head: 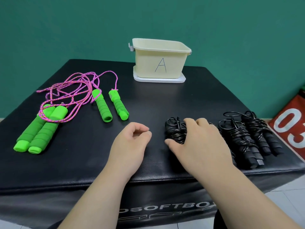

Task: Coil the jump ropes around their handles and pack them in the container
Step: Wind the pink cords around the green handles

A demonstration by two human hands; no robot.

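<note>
Right hand (198, 141) curls over a coiled black rope (175, 132) on the padded box (148, 100) — thumb and fingers gripping it. Left hand (132, 139) hovers beside it, loosely curled, holding nothing. Green-handled ropes (101, 106) lie uncoiled at left; the cream container (160, 65) stands at the back — well apart.

My right hand (196, 142) grips a coiled black jump rope (175, 131) lying on the black padded box (82, 154), with my thumb at the rope's near left side. Two more black bundles (237, 139) lie just to its right. My left hand (132, 139) is just left of it, fingers loosely curled and holding nothing. Green-handled ropes (41, 126) with loose pink cord lie at the left. The cream container (160, 63) marked A stands at the far edge.
</note>
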